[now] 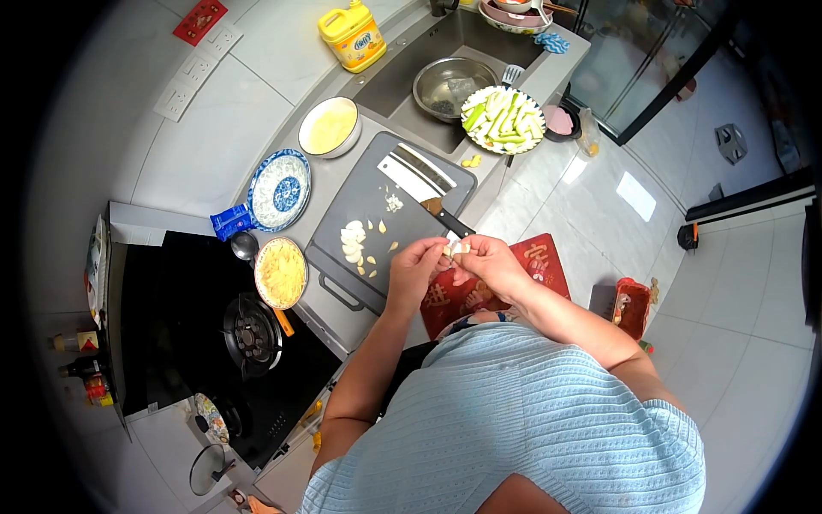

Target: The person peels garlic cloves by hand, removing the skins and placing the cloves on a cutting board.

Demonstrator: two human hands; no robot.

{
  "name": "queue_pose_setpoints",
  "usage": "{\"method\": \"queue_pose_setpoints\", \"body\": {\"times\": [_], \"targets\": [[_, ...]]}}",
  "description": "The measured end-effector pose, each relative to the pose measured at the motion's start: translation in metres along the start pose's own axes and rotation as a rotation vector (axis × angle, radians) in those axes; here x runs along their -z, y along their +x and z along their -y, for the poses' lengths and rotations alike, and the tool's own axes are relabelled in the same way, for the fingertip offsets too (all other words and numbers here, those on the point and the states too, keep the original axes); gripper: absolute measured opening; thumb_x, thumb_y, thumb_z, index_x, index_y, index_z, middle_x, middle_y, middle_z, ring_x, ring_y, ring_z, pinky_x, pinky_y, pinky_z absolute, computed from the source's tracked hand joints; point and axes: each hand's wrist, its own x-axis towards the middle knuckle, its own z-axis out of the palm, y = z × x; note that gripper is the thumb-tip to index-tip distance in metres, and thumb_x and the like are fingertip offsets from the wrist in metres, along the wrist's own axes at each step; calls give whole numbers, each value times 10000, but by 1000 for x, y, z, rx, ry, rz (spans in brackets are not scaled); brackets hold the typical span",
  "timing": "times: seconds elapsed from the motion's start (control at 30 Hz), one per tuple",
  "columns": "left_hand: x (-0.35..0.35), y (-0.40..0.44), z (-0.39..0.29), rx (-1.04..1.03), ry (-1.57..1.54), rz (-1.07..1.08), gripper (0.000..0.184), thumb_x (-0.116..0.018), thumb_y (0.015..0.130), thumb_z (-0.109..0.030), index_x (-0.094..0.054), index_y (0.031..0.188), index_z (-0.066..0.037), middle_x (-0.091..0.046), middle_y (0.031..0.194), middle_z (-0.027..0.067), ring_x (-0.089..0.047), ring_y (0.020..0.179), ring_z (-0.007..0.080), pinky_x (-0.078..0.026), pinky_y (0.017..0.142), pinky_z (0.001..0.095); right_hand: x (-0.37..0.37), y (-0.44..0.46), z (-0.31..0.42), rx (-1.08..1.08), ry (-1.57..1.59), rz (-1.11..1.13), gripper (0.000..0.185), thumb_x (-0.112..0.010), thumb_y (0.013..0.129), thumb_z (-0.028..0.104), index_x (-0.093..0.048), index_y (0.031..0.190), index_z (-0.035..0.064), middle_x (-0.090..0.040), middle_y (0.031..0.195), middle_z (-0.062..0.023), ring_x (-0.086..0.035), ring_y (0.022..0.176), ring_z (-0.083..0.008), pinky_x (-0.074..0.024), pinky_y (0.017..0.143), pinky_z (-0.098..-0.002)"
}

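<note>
My left hand [417,267] and my right hand [492,261] meet just off the near edge of the grey cutting board [342,199]. Between their fingertips is a small pale garlic clove [449,251], partly covered, with whitish skin beside it. Both hands are closed in a pinch. On the board lies a pile of peeled garlic cloves [352,240], with several loose cloves around it. Farther up sits a small heap of chopped garlic [394,203]. A cleaver [418,174] rests across the board, its dark handle pointing toward my hands.
A plate of cut green vegetable [503,118] stands by the sink [394,77], which holds a metal basin [437,90]. Left are a bowl with yellow contents [330,127], a blue-patterned plate [280,190], a bowl of yellow shreds [281,272] and the black stove [184,317]. A red mat [539,261] covers the floor.
</note>
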Motion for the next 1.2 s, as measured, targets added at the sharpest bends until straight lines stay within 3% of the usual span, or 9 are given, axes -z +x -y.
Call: {"method": "queue_pose_setpoints", "body": {"times": [0.5,0.57,0.97,1.2], "targets": [[-1,-1,-4,51,91,16,182,-550,896,-81,-580,1040,26,-633,897,64,-576,771,95,-476,725,226,1,2,0,49,36,-66,61,-487,910,36,-532,941,9,-606,781,-53,-588,639,-117,-515,600,-249],[-2,-1,-5,111,-37,-19,173,-558,891,-78,-577,1031,21,-626,897,58,-572,765,95,-474,722,224,2,2,-1,49,55,-71,66,-482,908,30,-536,941,11,-605,781,-52,-588,638,-117,-514,599,-249],[-9,0,-9,-47,153,41,166,-611,830,18,-538,979,1,-623,901,58,-595,830,89,-477,746,207,3,5,-7,146,-118,-138,79,-564,889,73,-572,932,7,-609,812,-27,-571,640,-77,-483,586,-210],[-3,4,0,-33,136,84,195,-621,819,34,-526,986,5,-618,894,53,-594,828,90,-476,752,208,3,4,-4,321,-498,-201,68,-580,848,51,-604,865,-9,-576,754,-62,-564,634,-122,-450,568,-235]]}}
